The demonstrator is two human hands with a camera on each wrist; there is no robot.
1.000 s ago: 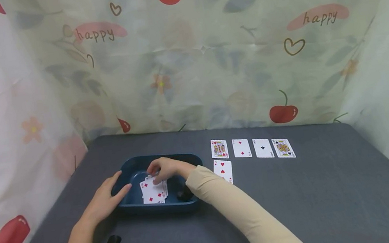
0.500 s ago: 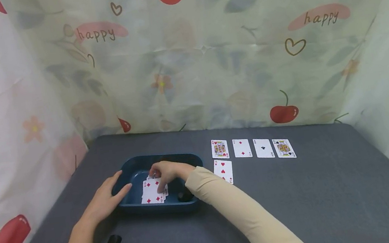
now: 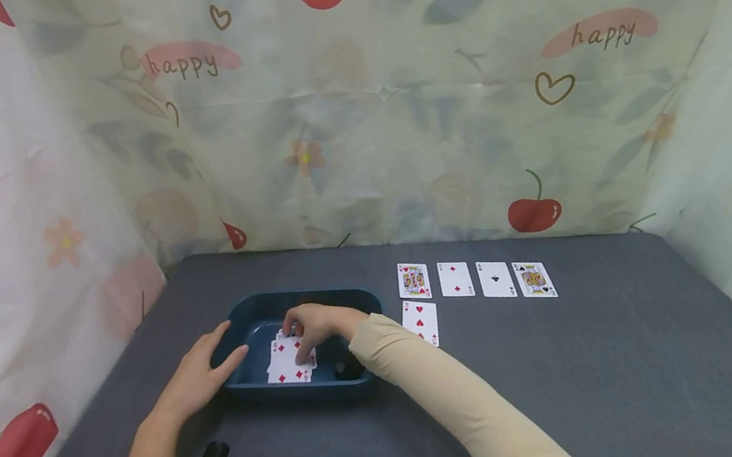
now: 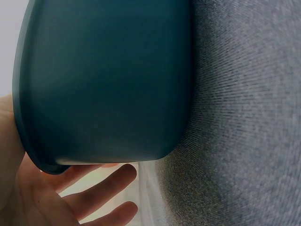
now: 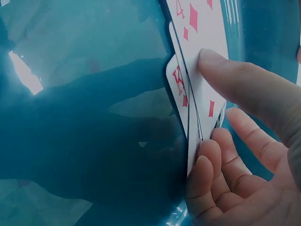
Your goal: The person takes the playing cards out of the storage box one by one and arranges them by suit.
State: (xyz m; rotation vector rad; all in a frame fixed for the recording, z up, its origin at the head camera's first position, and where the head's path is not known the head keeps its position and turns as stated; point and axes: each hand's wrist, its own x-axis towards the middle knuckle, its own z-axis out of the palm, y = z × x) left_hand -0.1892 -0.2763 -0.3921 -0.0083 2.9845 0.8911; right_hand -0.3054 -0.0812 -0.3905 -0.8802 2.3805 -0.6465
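Observation:
A dark blue tray (image 3: pixel 298 394) holds a loose stack of playing cards, with the four of diamonds (image 3: pixel 284 363) on top. My right hand (image 3: pixel 314 323) reaches into it. In the right wrist view the thumb (image 5: pixel 225 68) presses the face of the four of diamonds, while curled fingertips meet the stack's edge. A red king's corner (image 5: pixel 178 77) peeks out underneath; how many cards are gripped is unclear. My left hand (image 3: pixel 193 378) rests at the tray's left end, thumb over the rim. In the left wrist view its fingers (image 4: pixel 106 188) stretch loosely past the tray's outer wall (image 4: pixel 103 84).
Right of the tray, a row of face-up cards lies on the grey tablecloth (image 3: pixel 601 351): king of hearts (image 3: pixel 413 281), two of diamonds (image 3: pixel 455 279), a club card (image 3: pixel 496 279) and a black king (image 3: pixel 535 280). Below the first lies the three of hearts (image 3: pixel 420 321), partly behind the right sleeve.
My right hand has shifted slightly, and the four of diamonds has turned and slid a little under its thumb. The left hand and the cards on the cloth have stayed put.

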